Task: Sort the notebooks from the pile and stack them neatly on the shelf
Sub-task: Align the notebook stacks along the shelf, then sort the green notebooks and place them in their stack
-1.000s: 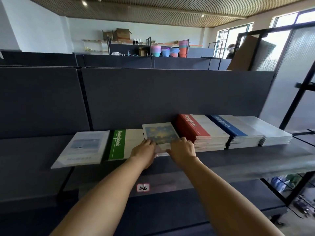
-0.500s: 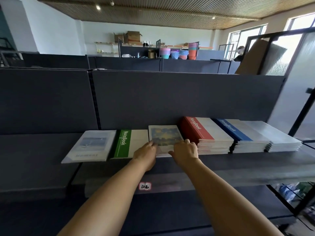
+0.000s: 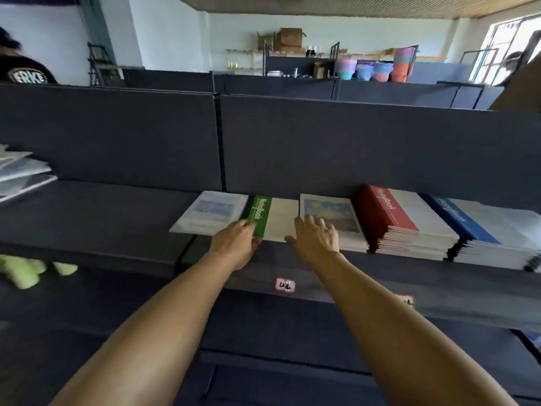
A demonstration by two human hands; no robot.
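notebooks in a row along the dark shelf (image 3: 336, 276), backed by a dark partition (image 3: 351, 142). from the left: pale blue-picture notebook (image 3: 210, 212), green-spined notebook (image 3: 272, 218), painted-cover notebook (image 3: 330, 215), then red-spined stack (image 3: 409, 227) and blue-spined stack (image 3: 491, 232), each touching the next. left hand (image 3: 235, 243) at the near left corner of the green-spined notebook, fingers over its green strip, thumb below the edge, lightly gripping it. right hand (image 3: 317, 238) spread flat, fingers straight, across the seam between green-spined and painted-cover notebooks, holding nothing. more pale notebooks (image 3: 20, 177) piled loosely at far left on the same level. small white label (image 3: 285, 285) on the shelf front. blurred yellow-green item (image 3: 26, 271) lower left.
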